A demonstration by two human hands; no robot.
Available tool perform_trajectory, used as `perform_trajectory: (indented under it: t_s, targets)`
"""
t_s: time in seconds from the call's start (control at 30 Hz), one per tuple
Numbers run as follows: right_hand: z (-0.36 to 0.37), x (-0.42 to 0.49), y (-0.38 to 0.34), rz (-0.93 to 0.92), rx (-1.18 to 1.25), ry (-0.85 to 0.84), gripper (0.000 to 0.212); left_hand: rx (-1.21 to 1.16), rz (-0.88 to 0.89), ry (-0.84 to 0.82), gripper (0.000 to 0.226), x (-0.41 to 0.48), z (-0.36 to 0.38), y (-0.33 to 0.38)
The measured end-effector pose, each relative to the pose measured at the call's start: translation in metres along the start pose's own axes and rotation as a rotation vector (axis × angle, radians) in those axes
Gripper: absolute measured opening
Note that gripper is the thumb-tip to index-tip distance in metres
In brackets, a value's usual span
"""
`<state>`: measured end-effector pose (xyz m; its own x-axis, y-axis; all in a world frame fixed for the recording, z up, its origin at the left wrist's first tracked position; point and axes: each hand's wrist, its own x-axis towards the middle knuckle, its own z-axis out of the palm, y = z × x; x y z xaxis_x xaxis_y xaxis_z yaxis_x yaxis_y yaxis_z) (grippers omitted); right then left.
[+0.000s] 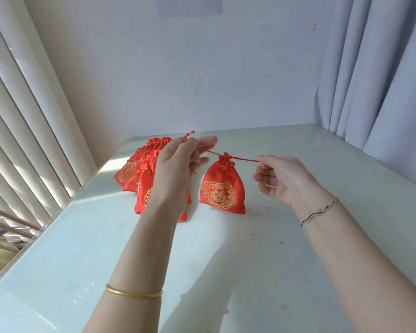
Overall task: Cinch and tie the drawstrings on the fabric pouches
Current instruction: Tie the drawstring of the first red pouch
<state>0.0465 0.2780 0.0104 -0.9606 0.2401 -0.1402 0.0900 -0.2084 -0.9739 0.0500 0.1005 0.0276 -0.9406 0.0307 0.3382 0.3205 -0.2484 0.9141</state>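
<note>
A red satin pouch (222, 188) with a gold round emblem hangs between my hands, its mouth gathered tight at the top. Its red drawstring (244, 159) runs taut to both sides. My left hand (178, 164) pinches the left cord end, whose knotted tip sticks up above the fingers. My right hand (282, 179) pinches the right cord end between thumb and forefinger. The pouch's bottom is at or just above the white table (226, 260); I cannot tell if it touches.
A pile of several more red pouches (139, 171) lies behind my left hand on the table's left side. Vertical blinds (22, 116) stand on the left, curtains (382, 80) on the right, a wall behind. Small red thread bits (257, 212) lie near the pouch.
</note>
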Motion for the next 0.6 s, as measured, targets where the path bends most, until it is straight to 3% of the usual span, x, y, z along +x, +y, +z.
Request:
perform_trajectory:
  t_s: [0.1,0.23,0.43,0.6]
  targets:
    - [0.002,-0.002,-0.006,-0.054,0.021,-0.026,0.03,-0.112,-0.063,-0.069,0.033,-0.003,0.005,0.004]
    - [0.01,-0.016,-0.021,-0.239,0.068,-0.152,0.028,0.107,-0.1,-0.095,0.024,-0.004,0.004,0.003]
    - [0.022,-0.034,-0.03,-0.493,-0.087,-0.273,0.022,0.39,-0.092,-0.251,0.007,-0.007,0.01,0.004]
    - [0.022,-0.032,-0.026,-0.336,-0.071,-0.298,0.037,0.431,-0.053,-0.219,0.013,-0.008,0.011,0.002]
